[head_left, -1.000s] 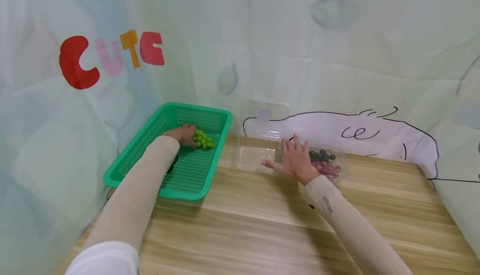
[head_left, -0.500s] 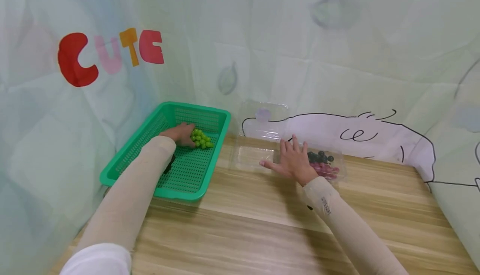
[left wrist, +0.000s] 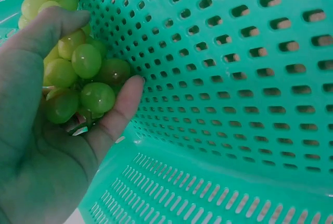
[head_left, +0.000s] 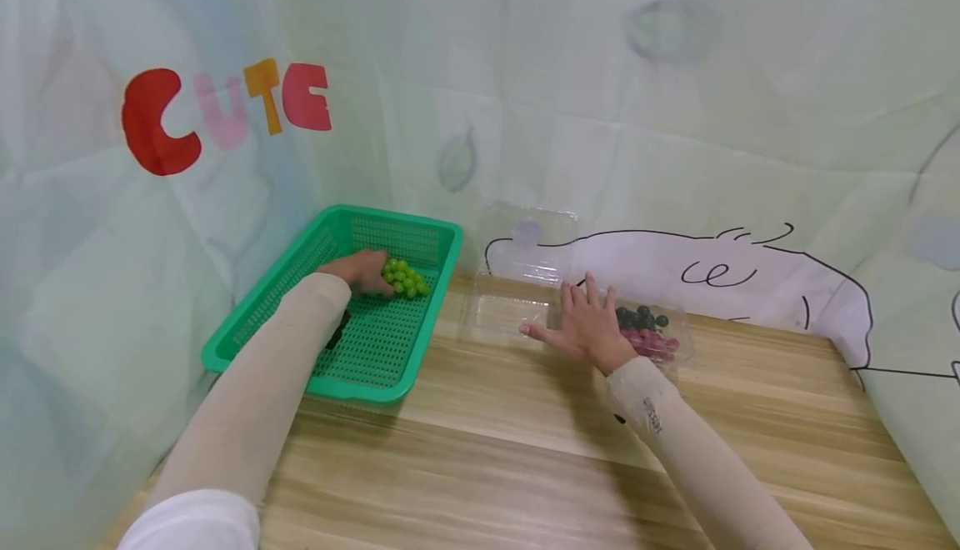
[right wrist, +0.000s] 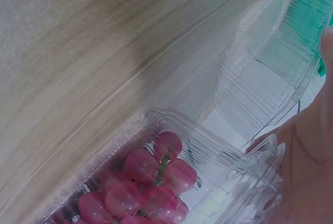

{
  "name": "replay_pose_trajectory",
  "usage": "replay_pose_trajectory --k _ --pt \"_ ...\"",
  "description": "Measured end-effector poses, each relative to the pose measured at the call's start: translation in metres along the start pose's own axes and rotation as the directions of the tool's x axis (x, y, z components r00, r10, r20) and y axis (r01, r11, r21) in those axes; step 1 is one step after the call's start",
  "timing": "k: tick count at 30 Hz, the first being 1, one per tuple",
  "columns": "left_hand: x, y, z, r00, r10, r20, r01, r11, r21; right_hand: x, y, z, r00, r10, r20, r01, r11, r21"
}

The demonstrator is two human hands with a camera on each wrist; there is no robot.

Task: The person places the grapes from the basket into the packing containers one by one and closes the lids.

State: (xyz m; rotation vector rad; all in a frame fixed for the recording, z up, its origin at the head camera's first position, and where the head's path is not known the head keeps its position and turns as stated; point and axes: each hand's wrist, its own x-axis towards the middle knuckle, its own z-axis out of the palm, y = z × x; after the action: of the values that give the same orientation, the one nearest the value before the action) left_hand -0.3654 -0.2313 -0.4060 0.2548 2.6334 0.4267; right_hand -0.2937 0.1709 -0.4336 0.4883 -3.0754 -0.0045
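Note:
In the head view my left hand (head_left: 362,271) reaches into the green plastic basket (head_left: 408,367). It grips a bunch of green grapes (head_left: 407,279). The left wrist view shows thumb and finger curled round the lower green grapes (left wrist: 86,61), against the basket's perforated wall (left wrist: 218,78). My right hand (head_left: 592,325) lies with spread fingers over clear plastic boxes. Beside its thumb is a clear box (head_left: 502,317) with its lid raised. Right of the hand, another clear box holds dark grapes (head_left: 642,315) and red grapes (head_left: 652,343); in the right wrist view the red grapes (right wrist: 140,182) show close up.
The raised clear lid (head_left: 528,237) stands against the fabric backdrop (head_left: 675,158) behind the wooden table (head_left: 480,467). A dark object (head_left: 339,331) beside the left forearm shows inside the basket. The basket sits near the left backdrop with coloured letters.

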Motion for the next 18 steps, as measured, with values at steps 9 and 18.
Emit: replay_pose_trajectory --k 9,18 --pt "0.0022 -0.0049 -0.0033 1.0 0.009 0.0 -0.009 1.0 -0.005 -0.0012 -0.0007 -0.0013 1.0 0.0 -0.002 0.0 1.0 0.0" --pt "-0.002 -0.0057 -0.0049 1.0 -0.001 -0.005 0.001 1.0 -0.015 -0.0015 -0.0001 -0.0014 1.0 -0.008 -0.009 0.008 1.0 0.002"
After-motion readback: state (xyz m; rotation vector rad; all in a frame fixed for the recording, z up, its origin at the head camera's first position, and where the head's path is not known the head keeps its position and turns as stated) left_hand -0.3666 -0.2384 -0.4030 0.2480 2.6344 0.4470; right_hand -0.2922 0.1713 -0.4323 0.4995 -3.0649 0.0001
